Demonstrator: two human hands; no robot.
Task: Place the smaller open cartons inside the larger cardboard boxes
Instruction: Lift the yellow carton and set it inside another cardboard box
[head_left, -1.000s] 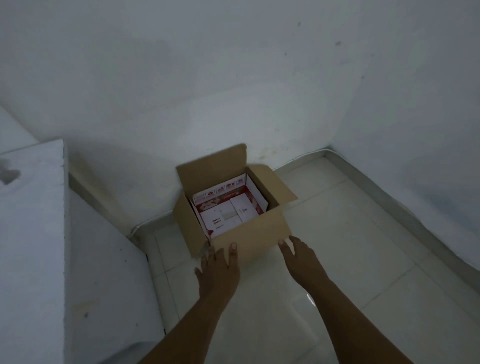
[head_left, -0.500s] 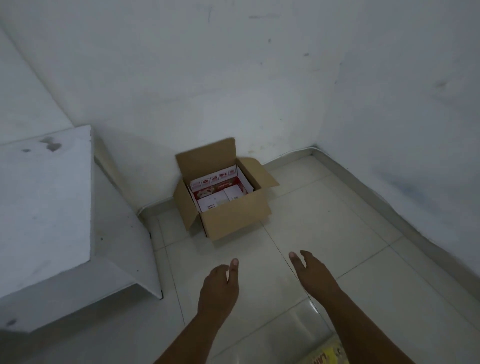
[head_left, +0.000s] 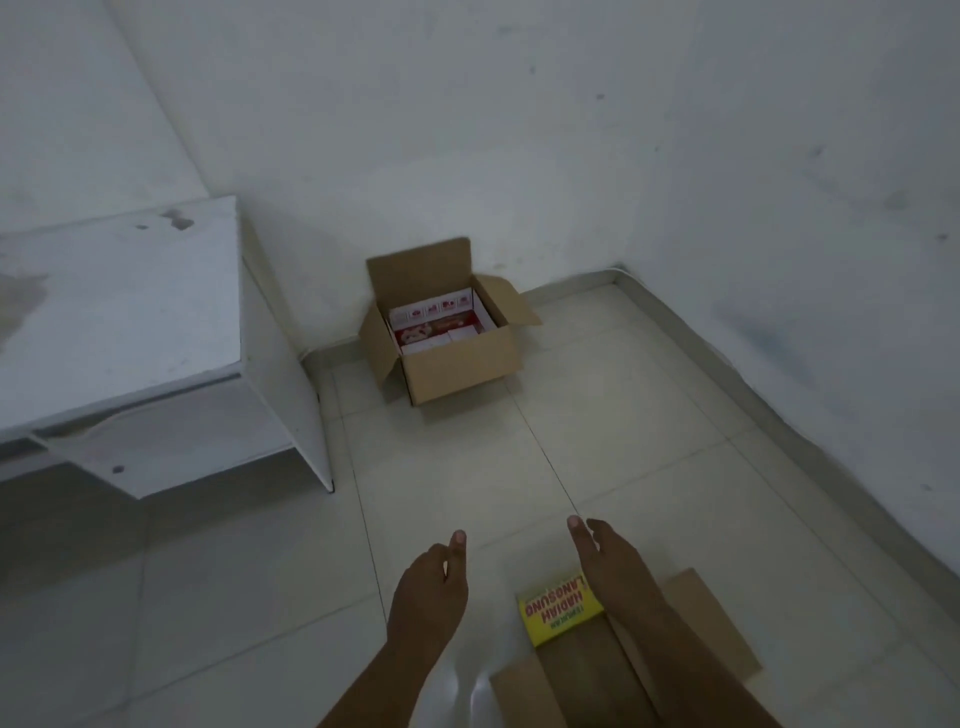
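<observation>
A brown cardboard box (head_left: 460, 366) stands open on the tiled floor against the far wall, flaps up. Inside it sits a red and white carton (head_left: 436, 325), also open. My left hand (head_left: 428, 592) hovers low in the frame, fingers loosely apart, holding nothing. My right hand (head_left: 610, 564) is beside it, also empty, above a yellow carton flap (head_left: 558, 613) with red lettering. That yellow flap belongs to a second cardboard box (head_left: 696, 618) at the bottom edge, mostly hidden by my right forearm.
A white table (head_left: 130, 306) with a side panel stands at the left. White walls meet in a corner at the back right, with a skirting ledge (head_left: 727, 358) along the right wall. Pale floor tiles lie between the two boxes.
I have backed away from the far box: both hands left its front wall and it now sits much farther off. The second box with the yellow flap has come into view below.
</observation>
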